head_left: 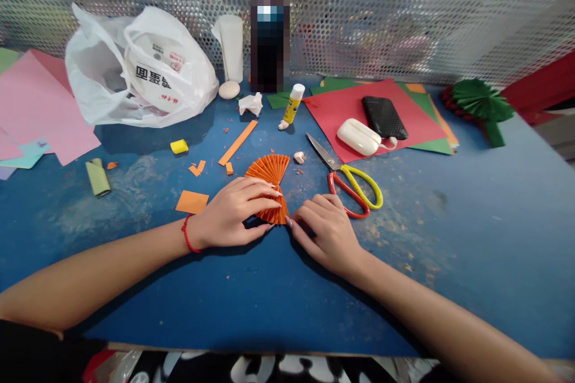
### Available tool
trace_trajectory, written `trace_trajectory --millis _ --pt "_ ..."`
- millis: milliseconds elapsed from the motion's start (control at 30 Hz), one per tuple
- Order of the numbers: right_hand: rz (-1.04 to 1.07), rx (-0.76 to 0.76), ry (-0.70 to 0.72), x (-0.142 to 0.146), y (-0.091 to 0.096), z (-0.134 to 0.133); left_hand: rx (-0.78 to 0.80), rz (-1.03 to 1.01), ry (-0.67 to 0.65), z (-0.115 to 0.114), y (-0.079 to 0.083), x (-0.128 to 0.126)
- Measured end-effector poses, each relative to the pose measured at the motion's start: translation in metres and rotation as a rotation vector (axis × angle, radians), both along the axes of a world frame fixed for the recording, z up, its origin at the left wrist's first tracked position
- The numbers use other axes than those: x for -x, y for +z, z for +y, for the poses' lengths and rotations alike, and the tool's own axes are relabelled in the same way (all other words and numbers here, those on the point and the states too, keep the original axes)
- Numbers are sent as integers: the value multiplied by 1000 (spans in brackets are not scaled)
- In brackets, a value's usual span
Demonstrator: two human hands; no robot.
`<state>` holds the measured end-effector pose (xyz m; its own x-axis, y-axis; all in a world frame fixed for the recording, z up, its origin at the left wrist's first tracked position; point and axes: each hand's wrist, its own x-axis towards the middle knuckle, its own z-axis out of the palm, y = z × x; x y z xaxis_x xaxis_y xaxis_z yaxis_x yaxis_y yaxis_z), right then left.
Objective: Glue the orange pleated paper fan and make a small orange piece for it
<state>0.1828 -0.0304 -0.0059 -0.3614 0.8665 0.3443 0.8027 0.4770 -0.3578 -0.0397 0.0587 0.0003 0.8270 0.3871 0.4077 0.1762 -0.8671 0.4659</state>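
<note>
A pleated orange paper fan point(275, 166) lies on the blue table, spread into a partly round shape. My left hand point(236, 209) holds it from the left, fingers laid across the pleats and thumb at the near edge; this covers part of the fan. At its lower right corner, my right hand point(326, 230) has curled fingers, with the fingertips closed on the paper edge. Just beyond the right hand rest scissors point(335, 164) with one red and one yellow handle, blades apart. A glue stick point(294, 105) with a white cap stands behind the fan.
Orange scraps, including a strip point(238, 142) and a square point(192, 201), lie left of the fan. A white plastic bag point(148, 72) stands back left by pink paper point(45, 108). At right are red paper point(323, 111), a white case point(358, 136) and a green folded-paper piece point(480, 102).
</note>
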Motion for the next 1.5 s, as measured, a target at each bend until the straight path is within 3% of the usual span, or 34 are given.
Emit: trace_trajectory --millis 300,767,1500 --pt "-71 -31 52 -1 1 0 -12 -22 0 0 -1 0" --pt "111 -75 86 -12 3 0 -17 -35 -9 0 0 -1" --pt "44 -239 109 -19 4 5 0 -32 -6 0 -2 1"
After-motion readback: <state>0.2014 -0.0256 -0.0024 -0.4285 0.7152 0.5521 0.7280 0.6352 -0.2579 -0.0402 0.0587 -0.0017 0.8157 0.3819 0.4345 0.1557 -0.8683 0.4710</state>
